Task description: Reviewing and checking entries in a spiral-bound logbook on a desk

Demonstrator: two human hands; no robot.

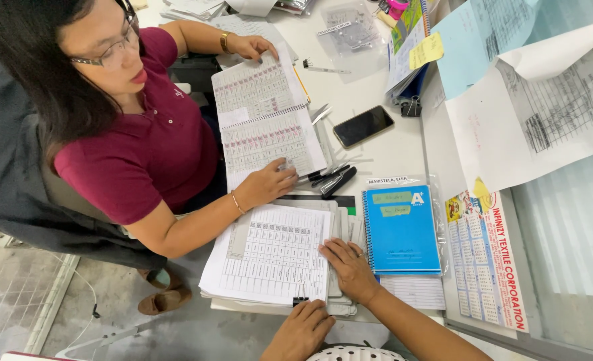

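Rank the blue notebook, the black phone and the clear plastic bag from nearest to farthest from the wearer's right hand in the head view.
From the right hand:
1. Blue notebook, right beside the hand, its spiral edge almost touching.
2. Black phone, mid-desk, beyond the pens.
3. Clear plastic bag, at the desk's far edge.

A dark phone screen (363, 126) lies above yellow-labelled blue notebook (402, 229).

notebook (402, 230) blue | phone (362, 126) black | shirt (142, 147) maroon | desk (370, 83) white | forms (273, 257) white, gridded | note (427, 50) yellow
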